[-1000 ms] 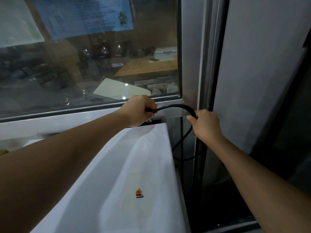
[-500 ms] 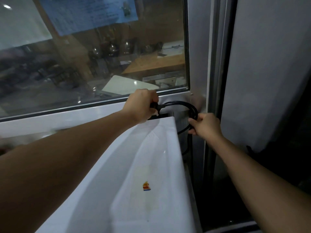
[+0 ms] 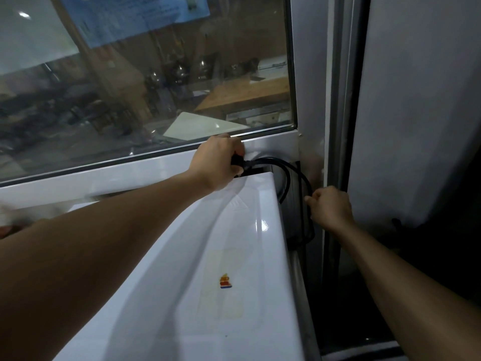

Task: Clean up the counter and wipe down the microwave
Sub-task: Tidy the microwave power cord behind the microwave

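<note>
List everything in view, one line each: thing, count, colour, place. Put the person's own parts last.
microwave: one, white, bottom centre, top face showing, below the window
sticker: one, orange, red and blue, on the microwave's top
power cord: one, black, looping from the microwave's back right corner down its right side
window: one, clear glass in a pale frame, upper left, behind the microwave
paper sheet: one, blue, on the glass at the top
wall panel: one, grey, right of the window frame
left hand: one, behind the microwave, gripping the cord's black plug end
right hand: one, right of the microwave, gripping the cord's loop
</note>
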`<state>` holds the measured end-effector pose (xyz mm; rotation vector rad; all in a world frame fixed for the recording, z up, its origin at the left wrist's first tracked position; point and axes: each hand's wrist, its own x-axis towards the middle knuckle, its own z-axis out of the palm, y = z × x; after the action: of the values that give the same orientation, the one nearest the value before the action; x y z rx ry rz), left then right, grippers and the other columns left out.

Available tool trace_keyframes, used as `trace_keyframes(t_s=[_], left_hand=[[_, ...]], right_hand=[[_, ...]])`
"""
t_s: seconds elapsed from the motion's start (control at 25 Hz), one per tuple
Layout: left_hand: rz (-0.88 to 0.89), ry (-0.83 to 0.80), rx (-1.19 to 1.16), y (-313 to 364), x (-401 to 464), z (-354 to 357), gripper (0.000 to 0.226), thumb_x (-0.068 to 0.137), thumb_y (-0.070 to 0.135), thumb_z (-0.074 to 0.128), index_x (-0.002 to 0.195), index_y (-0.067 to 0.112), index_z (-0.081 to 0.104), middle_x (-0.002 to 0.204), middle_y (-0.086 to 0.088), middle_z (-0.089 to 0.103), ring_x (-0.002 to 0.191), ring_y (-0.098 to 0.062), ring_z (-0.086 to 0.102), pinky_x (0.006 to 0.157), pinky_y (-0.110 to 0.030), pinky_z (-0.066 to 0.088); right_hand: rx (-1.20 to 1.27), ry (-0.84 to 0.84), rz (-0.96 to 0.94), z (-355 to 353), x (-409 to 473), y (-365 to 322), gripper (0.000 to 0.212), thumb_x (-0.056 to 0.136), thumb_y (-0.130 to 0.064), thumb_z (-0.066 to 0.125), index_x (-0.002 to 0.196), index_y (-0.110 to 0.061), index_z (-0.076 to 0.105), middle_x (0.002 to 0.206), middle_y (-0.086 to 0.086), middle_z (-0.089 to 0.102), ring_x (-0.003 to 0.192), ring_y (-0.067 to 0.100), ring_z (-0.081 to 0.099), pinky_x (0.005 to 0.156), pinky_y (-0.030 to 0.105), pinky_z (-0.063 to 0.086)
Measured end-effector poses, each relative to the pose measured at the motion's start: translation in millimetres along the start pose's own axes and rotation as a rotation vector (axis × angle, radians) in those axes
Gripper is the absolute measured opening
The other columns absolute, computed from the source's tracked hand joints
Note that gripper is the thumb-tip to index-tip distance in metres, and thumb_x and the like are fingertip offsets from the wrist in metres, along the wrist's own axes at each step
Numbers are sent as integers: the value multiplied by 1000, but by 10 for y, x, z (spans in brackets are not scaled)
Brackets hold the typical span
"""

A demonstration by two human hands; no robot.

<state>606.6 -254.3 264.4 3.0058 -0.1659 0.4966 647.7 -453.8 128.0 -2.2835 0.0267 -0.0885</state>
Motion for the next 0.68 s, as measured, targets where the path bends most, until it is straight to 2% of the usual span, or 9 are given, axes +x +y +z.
trace_keyframes(t_s=[0.08,0.16,0.28,0.36,0.44,0.52,0.6,0.68], left_hand=[[7,8,5,-7,-4,15,24,76,12,70,100,13,66,100,-7,59,90,-29,56,77,-36,48],[11,15,18,-21,-8,22,24,77,12,70,101,13,66,100,-6,58,90,-29,56,77,-37,48],[13,29,24,-61,-15,25,23,76,12,71,99,13,66,98,-5,58,89,-29,56,76,-37,49],[22,28,33,-90,-17,38,22,76,13,71,98,14,65,96,-2,57,87,-28,56,76,-38,49],[33,28,48,-111,-22,61,22,76,14,71,97,15,65,94,0,54,86,-26,55,75,-38,49],[42,33,53,-125,-22,87,22,76,14,71,97,16,65,95,0,55,86,-25,55,75,-37,49],[46,35,54,-131,-17,99,23,76,14,71,98,16,65,96,-2,56,86,-26,55,74,-36,48],[45,37,52,-137,-11,93,24,76,14,71,98,15,65,97,-4,57,86,-26,55,73,-35,47]], right_hand=[[109,4,40,34,34,-32,38,93,-21,56,63,2,59,76,21,65,69,30,61,69,33,51],[359,-24,94,68,99,-102,33,93,-16,55,69,6,59,81,24,67,72,32,66,72,42,57],[637,-101,173,162,157,-186,29,95,-14,51,68,-7,54,75,16,64,62,23,64,60,32,55],[648,-162,193,283,166,-126,27,96,-13,50,69,-10,54,76,13,62,62,19,61,55,26,52],[611,-235,218,380,152,-27,29,94,-5,48,68,-13,54,80,16,60,64,23,58,53,26,49],[523,-283,205,446,150,64,29,91,0,45,69,-17,54,91,19,62,80,28,60,70,32,48],[464,-305,185,449,147,83,20,89,0,49,81,-16,58,106,18,63,100,31,59,82,35,44],[452,-329,148,434,151,58,18,89,0,52,103,-8,61,107,15,61,102,28,56,78,28,42]])
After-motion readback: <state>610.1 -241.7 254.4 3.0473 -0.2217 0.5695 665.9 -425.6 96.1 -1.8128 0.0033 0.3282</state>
